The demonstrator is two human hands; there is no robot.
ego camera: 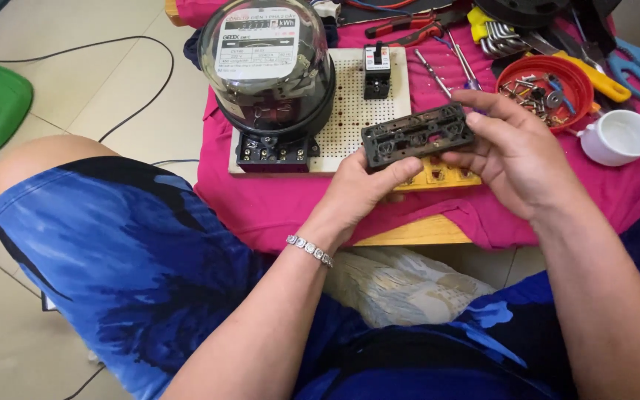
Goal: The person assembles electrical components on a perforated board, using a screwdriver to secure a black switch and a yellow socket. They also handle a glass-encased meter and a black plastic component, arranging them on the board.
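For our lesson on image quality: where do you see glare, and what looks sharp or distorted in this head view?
Head view: glare streaks the electricity meter's clear dome; the black terminal block held by the left hand and right hand is sharp; wide-angle bending curves the edges.

One electricity meter (267, 70), one breaker (377, 70), one cup (618, 136).

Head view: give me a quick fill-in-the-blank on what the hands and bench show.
1. Both hands, left hand and right hand, hold a black ____ frame.
2. The electricity meter has a clear ____ cover.
3. The screws sit in a ____ bowl.
4. The perforated board lies on a ____ cloth.

Missing words: rectangular; dome; red; pink
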